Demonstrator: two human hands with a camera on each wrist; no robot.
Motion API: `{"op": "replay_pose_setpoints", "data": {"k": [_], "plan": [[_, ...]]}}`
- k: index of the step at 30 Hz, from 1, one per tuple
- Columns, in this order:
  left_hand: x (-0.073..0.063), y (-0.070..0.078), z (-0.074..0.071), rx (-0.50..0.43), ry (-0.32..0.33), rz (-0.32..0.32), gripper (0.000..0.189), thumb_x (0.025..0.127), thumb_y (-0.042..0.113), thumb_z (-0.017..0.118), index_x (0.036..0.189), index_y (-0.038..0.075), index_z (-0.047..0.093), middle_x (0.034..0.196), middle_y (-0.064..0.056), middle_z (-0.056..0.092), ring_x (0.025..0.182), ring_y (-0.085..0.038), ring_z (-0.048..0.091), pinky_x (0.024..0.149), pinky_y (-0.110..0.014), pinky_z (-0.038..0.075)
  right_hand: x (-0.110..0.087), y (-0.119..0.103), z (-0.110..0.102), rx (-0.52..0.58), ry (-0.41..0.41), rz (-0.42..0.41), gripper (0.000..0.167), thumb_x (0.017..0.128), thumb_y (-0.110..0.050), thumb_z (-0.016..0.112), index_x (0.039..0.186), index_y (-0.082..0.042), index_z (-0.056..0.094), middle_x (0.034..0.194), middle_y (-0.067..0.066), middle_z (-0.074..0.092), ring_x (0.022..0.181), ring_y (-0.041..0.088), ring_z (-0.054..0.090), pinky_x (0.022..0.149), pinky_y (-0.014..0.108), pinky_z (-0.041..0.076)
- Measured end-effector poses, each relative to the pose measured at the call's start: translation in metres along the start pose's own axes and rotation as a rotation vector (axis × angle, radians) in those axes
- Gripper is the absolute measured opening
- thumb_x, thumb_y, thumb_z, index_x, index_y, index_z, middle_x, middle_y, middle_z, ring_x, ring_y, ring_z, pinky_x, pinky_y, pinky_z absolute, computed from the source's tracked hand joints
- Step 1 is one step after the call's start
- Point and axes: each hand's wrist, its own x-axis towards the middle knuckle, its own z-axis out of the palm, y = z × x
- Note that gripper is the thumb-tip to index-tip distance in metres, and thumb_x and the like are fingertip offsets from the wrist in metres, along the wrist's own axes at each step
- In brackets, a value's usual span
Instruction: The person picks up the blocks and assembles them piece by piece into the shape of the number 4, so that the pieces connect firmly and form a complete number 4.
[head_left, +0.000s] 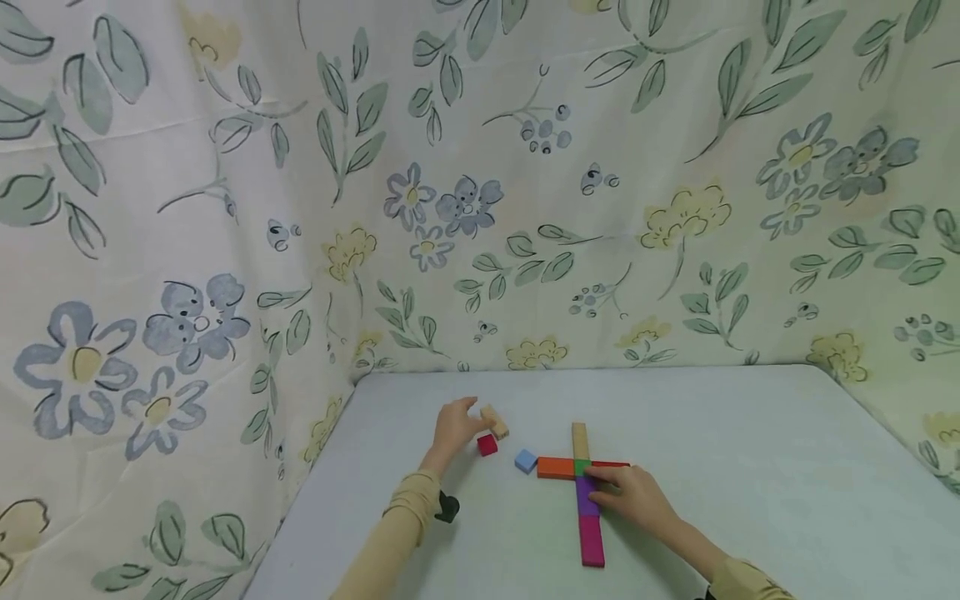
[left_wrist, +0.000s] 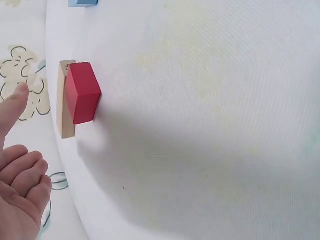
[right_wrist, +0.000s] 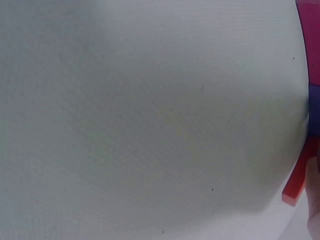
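Observation:
On the white table, flat coloured blocks form a cross: a natural wood block (head_left: pixel 580 441) on top, an orange block (head_left: pixel 556 467) at left, a green block (head_left: pixel 582 467) at the centre, a red block (head_left: pixel 611 464) at right. Below the centre come a purple block (head_left: pixel 587 497) and a magenta block (head_left: pixel 592 542). My right hand (head_left: pixel 633 497) reaches in from the right, its fingertips at the green and purple blocks. Beside a loose wooden block (head_left: pixel 494 422) and a red cube (head_left: pixel 487 445), my left hand (head_left: pixel 454 430) hovers with nothing between thumb and fingers.
A light blue cube (head_left: pixel 526 461) lies just left of the orange block. Floral curtains (head_left: pixel 480 192) hang behind the table (head_left: pixel 697 417) and along its sides. A small black device (head_left: pixel 447 507) is worn at the left wrist.

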Motion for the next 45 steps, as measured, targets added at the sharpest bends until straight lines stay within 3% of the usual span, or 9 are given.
{"op": "replay_pose_setpoints", "data": {"k": [5,16,27,45], "plan": [[-0.002,-0.005,0.007,0.038,-0.05,-0.015,0.061,0.076,0.028,0.079,0.123,-0.005,0.059,0.126,-0.022,0.06,0.119,-0.04,0.052,0.101,-0.05,0.042,-0.002,-0.001,0.002,-0.003,0.0,-0.008,0.035,0.077,-0.021,0.076,0.109,-0.007,0.072,0.103,0.008,0.073,0.092,0.023,0.069,0.075,0.032,0.055],[0.0,-0.013,0.021,0.037,-0.093,-0.057,0.071,0.072,0.03,0.082,0.128,-0.004,0.056,0.13,-0.022,0.057,0.123,-0.041,0.049,0.104,-0.049,0.039,-0.004,-0.003,0.003,0.018,0.001,0.005,0.037,0.077,-0.022,0.077,0.11,-0.008,0.071,0.105,0.008,0.073,0.094,0.024,0.069,0.076,0.034,0.055],[0.002,-0.021,0.027,-0.001,-0.072,-0.034,0.071,0.071,0.029,0.083,0.128,-0.004,0.055,0.13,-0.023,0.057,0.124,-0.04,0.049,0.103,-0.049,0.04,-0.003,-0.002,0.003,0.026,0.001,0.005,0.036,0.077,-0.021,0.076,0.11,-0.007,0.071,0.105,0.009,0.073,0.094,0.025,0.069,0.075,0.034,0.055],[0.008,-0.017,0.032,0.017,-0.021,-0.033,0.071,0.068,0.033,0.085,0.124,-0.002,0.06,0.124,-0.018,0.063,0.119,-0.036,0.054,0.1,-0.046,0.044,-0.002,0.001,0.001,0.009,0.018,0.003,0.036,0.078,-0.021,0.076,0.11,-0.007,0.071,0.104,0.009,0.073,0.094,0.024,0.069,0.075,0.034,0.055]]}}
